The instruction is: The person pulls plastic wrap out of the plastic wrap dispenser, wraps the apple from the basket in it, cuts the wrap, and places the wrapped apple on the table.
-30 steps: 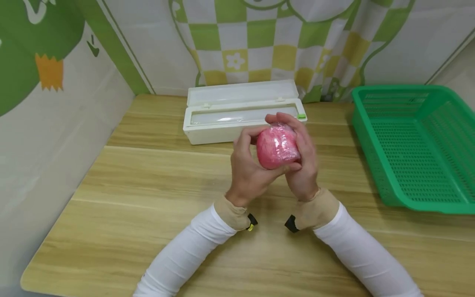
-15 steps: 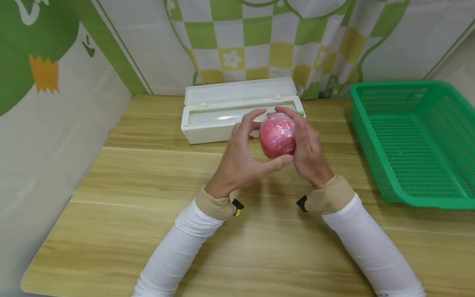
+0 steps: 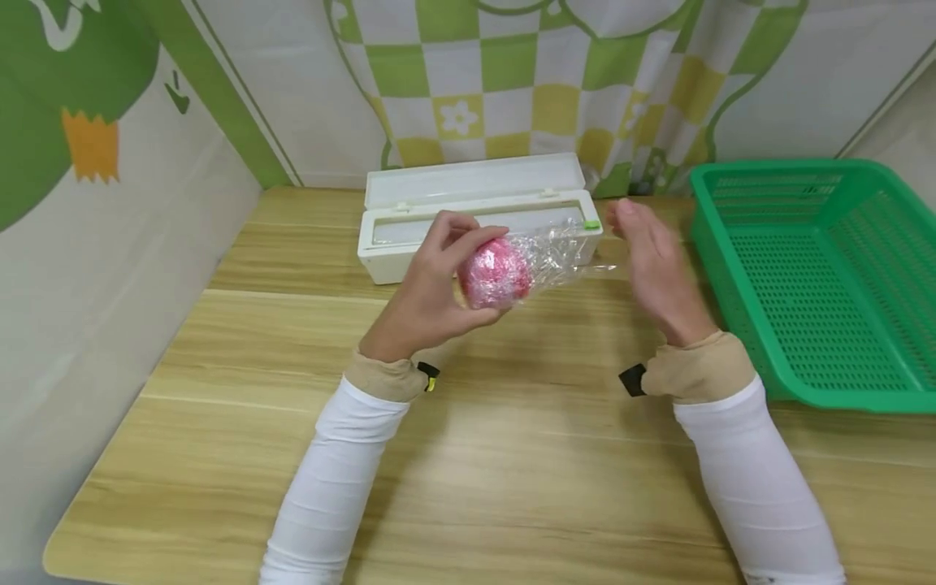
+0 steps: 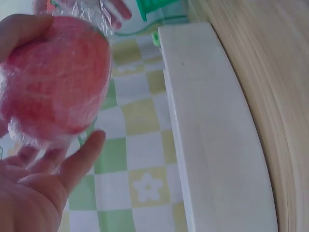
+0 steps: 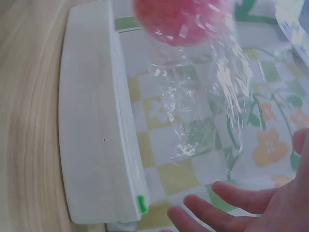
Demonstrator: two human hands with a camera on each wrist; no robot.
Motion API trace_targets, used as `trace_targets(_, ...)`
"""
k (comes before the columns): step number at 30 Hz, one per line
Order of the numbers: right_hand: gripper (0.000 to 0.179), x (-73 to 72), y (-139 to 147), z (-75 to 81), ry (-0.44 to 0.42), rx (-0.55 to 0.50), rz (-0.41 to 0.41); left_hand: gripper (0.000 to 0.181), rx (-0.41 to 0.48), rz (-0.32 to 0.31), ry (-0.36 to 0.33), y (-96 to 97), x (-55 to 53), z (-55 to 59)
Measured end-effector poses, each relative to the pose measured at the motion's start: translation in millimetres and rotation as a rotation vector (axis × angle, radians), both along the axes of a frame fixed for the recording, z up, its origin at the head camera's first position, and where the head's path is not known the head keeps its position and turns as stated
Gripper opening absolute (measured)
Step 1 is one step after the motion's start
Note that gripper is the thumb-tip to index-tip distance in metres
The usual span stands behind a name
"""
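Note:
A round pink-red fruit, its exact kind unclear, is wrapped in clear cling film. My left hand holds it between thumb and fingers above the table. A crumpled tail of cling film sticks out from the fruit's right side; in the right wrist view the loose film hangs below the fruit. My right hand is off to the right, apart from the film, with its fingers extended and nothing in them. Behind the fruit stands a white cling film dispenser with its lid raised; the roll shows inside.
A green plastic basket stands to the right, close to my right forearm. The wooden table meets a wall at the left and a checkered cloth at the back.
My right hand has let go of the fruit and moved right, away from it. My left hand has carried the fruit a little left, and the film tail now trails from it.

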State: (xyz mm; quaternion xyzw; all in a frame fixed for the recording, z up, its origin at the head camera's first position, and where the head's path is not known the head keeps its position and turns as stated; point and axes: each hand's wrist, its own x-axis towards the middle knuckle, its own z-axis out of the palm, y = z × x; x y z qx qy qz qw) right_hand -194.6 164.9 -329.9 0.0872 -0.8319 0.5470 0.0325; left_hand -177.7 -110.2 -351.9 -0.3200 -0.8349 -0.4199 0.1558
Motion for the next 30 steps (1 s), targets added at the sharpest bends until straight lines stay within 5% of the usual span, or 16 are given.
trace_targets(5,0.078,-5.6,6.8,1.3,-0.195,-0.075,-0.021,0.08,-0.03,-0.026,0.031,-6.2,-5.6,-4.6)
trace_targets(11,0.077,-7.2,-0.7,-5.2,-0.209,0.048,-0.035,0.083,-0.048,-0.031,0.063,-4.7,-9.0,-11.1)
trace_targets(17,0.064,-8.5,-1.6,-9.7,-0.22,-0.017,-0.019,0.083,-0.021,-0.054,0.122,-1.8,-8.8,-12.8)
trace_targets(24,0.037,-11.1,-4.8,-18.9,0.029,-0.042,-0.038,0.082,-0.016,-0.071,0.13,2.1,-10.3,-14.9)
trace_targets(30,0.028,-13.9,-3.3,-21.2,0.257,0.174,-0.163,0.081,-0.048,-0.029,0.087,3.2,-9.2,-14.6)
